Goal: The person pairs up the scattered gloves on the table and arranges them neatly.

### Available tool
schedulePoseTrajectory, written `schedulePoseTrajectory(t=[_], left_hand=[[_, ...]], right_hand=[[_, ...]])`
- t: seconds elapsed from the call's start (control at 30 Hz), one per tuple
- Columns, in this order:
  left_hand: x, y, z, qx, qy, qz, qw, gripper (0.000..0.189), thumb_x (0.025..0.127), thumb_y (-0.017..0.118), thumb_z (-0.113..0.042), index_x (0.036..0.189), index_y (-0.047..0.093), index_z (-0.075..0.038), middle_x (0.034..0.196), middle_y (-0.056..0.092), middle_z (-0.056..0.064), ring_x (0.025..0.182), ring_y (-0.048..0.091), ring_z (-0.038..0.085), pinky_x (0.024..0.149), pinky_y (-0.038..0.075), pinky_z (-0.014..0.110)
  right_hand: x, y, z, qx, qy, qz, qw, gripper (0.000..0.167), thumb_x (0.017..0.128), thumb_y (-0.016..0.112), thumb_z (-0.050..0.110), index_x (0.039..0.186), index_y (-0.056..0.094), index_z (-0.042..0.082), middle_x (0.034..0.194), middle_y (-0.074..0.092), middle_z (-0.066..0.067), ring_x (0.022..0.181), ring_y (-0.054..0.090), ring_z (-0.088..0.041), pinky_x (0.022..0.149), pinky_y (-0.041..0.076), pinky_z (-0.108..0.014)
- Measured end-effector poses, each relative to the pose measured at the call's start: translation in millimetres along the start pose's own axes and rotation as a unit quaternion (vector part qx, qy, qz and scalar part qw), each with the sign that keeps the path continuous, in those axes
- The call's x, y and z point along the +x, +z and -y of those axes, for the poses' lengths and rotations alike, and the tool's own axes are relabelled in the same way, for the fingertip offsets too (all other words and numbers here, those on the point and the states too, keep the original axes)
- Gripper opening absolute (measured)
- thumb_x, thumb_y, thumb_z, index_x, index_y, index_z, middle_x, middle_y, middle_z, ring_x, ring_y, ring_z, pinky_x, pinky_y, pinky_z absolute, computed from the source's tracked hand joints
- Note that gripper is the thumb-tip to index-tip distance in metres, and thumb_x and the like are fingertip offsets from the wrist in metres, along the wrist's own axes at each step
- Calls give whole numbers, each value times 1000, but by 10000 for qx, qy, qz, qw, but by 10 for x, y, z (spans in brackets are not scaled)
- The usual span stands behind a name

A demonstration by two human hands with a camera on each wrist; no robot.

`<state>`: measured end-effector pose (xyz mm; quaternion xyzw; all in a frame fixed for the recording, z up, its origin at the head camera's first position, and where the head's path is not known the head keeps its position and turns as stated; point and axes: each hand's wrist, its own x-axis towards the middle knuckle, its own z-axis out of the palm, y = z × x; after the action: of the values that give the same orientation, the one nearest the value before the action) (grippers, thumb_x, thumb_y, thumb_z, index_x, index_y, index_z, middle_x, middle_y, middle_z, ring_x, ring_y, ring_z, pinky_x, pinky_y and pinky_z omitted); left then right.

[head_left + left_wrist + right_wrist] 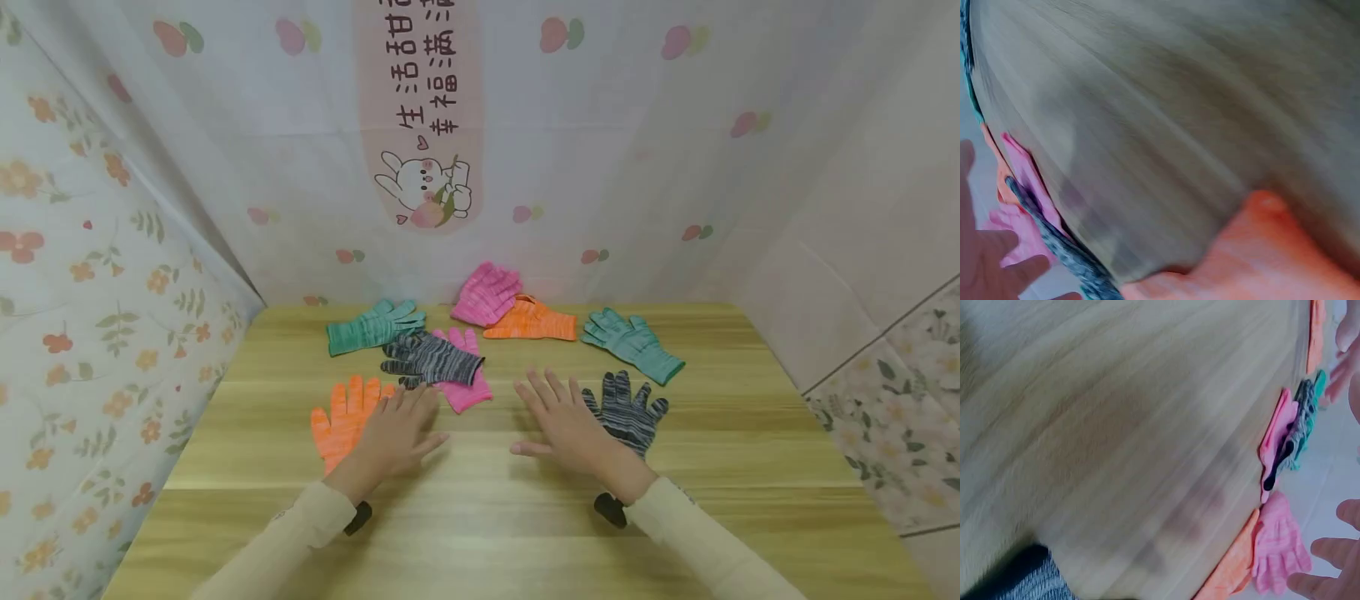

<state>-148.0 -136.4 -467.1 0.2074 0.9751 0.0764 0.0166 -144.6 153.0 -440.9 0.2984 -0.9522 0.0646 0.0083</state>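
Observation:
My left hand (397,433) is held over the table with its fingers spread, partly covering an orange glove (348,414). Just beyond its fingertips, a black-and-grey glove (438,358) lies across a pink glove (467,397). My right hand (566,425), also spread and holding nothing, overlaps the edge of another black-and-grey glove (630,417). Farther back are a green glove (367,329) on the left and a second green glove (633,343) on the right. Between them, a second pink glove (486,293) rests partly on a second orange glove (536,321).
The wooden table (480,533) ends at a white printed curtain (637,167) behind the gloves. A flowered cloth (97,308) hangs along the left side. Pale panels (847,250) stand on the right. Dark straps sit at both wrists.

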Motion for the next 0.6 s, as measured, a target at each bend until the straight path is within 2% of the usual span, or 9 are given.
schedulePoseTrajectory(t=[0.13, 0.3, 0.43, 0.6], left_hand=[[-84, 61, 121, -394, -370, -4, 9985, 69, 92, 45, -52, 145, 32, -10, 148, 32, 18, 134, 29, 47, 104, 29, 61], [-280, 69, 323, -442, -805, -165, 9956, 69, 92, 48, -48, 144, 32, -4, 147, 33, 21, 131, 31, 49, 99, 34, 62], [-447, 40, 455, -305, -980, -523, 9933, 64, 90, 56, -41, 134, 42, 3, 135, 43, 26, 120, 42, 49, 91, 42, 60], [-620, 32, 529, -198, -1033, -820, 9911, 48, 86, 64, -29, 117, 51, 6, 115, 51, 26, 99, 50, 45, 82, 47, 53]], right_hand=[[23, 42, 43, 86, 4, 114, 9999, 86, 82, 54, 61, 146, 28, 9, 153, 20, -18, 138, 22, -42, 106, 21, -65], [114, 103, 198, 208, -59, 278, 9994, 84, 84, 52, 61, 146, 29, 8, 152, 25, -17, 137, 27, -41, 107, 25, -61], [202, 164, 368, 467, -292, 341, 9979, 80, 87, 52, 57, 144, 30, 5, 150, 27, -19, 136, 29, -41, 108, 28, -55], [281, 244, 576, 647, -576, 313, 9957, 72, 88, 54, 51, 140, 36, 5, 144, 38, -17, 134, 34, -33, 110, 30, -46]])
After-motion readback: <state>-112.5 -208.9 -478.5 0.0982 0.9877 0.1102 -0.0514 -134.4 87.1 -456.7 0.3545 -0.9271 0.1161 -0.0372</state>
